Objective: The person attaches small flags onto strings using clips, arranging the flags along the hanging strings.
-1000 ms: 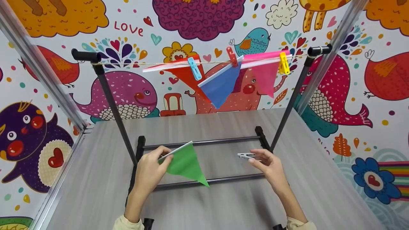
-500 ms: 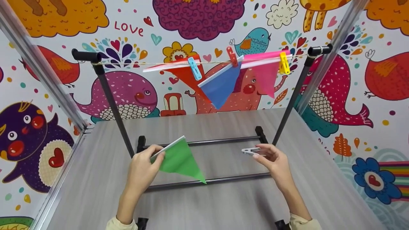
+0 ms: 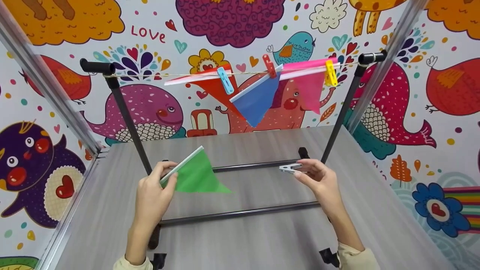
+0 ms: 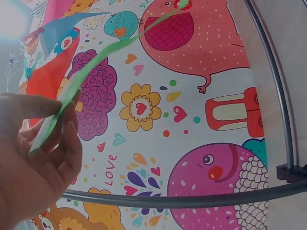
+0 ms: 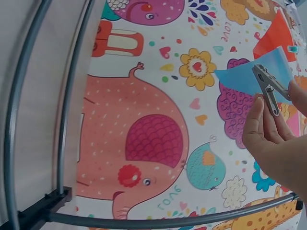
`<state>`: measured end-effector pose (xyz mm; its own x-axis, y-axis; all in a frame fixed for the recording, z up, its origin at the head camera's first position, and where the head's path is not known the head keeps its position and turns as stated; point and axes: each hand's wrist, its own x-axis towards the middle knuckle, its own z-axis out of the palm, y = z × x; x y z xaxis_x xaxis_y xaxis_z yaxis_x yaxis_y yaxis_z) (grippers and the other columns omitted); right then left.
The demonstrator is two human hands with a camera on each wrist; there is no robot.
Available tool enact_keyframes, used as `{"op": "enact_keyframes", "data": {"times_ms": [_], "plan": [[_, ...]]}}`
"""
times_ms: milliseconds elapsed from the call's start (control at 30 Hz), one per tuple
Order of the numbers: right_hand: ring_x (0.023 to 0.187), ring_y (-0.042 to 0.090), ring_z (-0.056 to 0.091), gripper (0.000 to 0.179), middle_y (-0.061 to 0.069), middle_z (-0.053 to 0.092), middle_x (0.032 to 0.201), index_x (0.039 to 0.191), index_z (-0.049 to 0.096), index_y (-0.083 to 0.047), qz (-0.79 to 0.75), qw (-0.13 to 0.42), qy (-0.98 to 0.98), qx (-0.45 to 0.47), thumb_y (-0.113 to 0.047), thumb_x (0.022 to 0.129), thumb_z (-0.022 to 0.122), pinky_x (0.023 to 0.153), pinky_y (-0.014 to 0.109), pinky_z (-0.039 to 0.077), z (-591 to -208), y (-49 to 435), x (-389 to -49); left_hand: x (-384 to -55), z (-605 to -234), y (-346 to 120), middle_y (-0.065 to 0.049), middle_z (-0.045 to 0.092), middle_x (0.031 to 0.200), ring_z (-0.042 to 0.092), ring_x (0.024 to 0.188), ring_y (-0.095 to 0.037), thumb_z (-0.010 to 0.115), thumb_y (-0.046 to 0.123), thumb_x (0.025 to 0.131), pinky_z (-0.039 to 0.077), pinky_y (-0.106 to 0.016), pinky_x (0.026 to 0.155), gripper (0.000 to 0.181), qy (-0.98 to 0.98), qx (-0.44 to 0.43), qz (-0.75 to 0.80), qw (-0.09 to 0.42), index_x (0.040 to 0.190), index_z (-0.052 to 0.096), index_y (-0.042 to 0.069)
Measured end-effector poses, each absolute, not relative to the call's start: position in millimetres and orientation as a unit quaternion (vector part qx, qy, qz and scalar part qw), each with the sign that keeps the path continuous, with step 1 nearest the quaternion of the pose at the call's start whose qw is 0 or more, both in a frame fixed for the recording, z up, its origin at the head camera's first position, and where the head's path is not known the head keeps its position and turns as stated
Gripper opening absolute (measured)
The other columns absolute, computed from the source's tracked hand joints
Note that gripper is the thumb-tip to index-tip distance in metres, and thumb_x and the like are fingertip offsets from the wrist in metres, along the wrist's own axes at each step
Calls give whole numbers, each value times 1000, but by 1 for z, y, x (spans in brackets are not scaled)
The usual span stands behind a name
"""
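Between thumb and fingers my left hand [image 3: 154,193] pinches a green triangular pennant [image 3: 197,174] by its white-edged top; its tip points right. The left wrist view shows that pennant [image 4: 91,64] almost edge-on. My right hand [image 3: 320,182] pinches a grey clothespin [image 3: 288,168] by its handle ends. Up close in the right wrist view, the clothespin [image 5: 267,88] has its spring showing. Above both hands runs a thin string [image 3: 142,75]. On it hang a red pennant [image 3: 215,86] with a light blue clothespin [image 3: 225,80], a blue pennant [image 3: 257,99] with a red clothespin [image 3: 269,65], and a pink pennant [image 3: 309,88] with a yellow clothespin [image 3: 330,73].
A dark tubular rack holds the string between its left post [image 3: 127,120] and right post [image 3: 344,112]. Its lower bars [image 3: 240,213] cross above the grey wood-look table [image 3: 232,243]. Behind stands a wall [image 3: 225,33] printed with cartoon animals.
My left hand has moved left and up with the green pennant, whose tip has swung upward. The right hand has risen slightly with the clothespin. The pennants on the string stay in place.
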<state>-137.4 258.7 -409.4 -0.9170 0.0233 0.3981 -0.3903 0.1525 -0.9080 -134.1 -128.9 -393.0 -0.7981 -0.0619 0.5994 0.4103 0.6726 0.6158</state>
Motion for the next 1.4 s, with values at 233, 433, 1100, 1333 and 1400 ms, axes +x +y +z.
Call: {"op": "enact_keyframes", "data": {"times_ms": [233,433,1100,1333,1400], "plan": [[87,22,64,28,16,67,99,114,64,0,627,176,-744,150,-1,86,69,74,25,53,-394,250,-142,-134,-384,-133,5,69,77,50,54,-11,70,4,86,37,-19,49,9,-855,-100,-387,332,91,69,11],[82,19,62,25,17,65,95,112,64,2,620,206,-735,180,1,87,67,72,23,53,-377,246,-146,-138,-374,-137,5,67,71,47,51,-11,75,10,83,33,-17,47,6,-847,-95,-372,366,87,70,12],[82,22,63,24,18,65,97,111,61,4,597,246,-719,256,1,88,66,69,23,53,-297,231,-159,-151,-319,-143,-1,67,71,43,49,-12,73,11,85,29,-15,46,6,-830,-112,-351,418,90,73,8],[83,23,63,26,13,67,98,112,61,3,568,258,-735,268,-2,87,68,72,24,53,-275,222,-168,-154,-305,-148,-6,69,77,47,56,-15,69,14,88,32,-14,50,10,-829,-98,-371,407,93,71,5],[83,23,63,26,11,68,98,112,61,3,559,261,-736,280,-3,87,68,70,24,53,-270,218,-171,-156,-300,-150,-7,69,79,49,58,-15,68,13,89,33,-13,50,11,-829,-97,-374,405,94,71,4]]}}
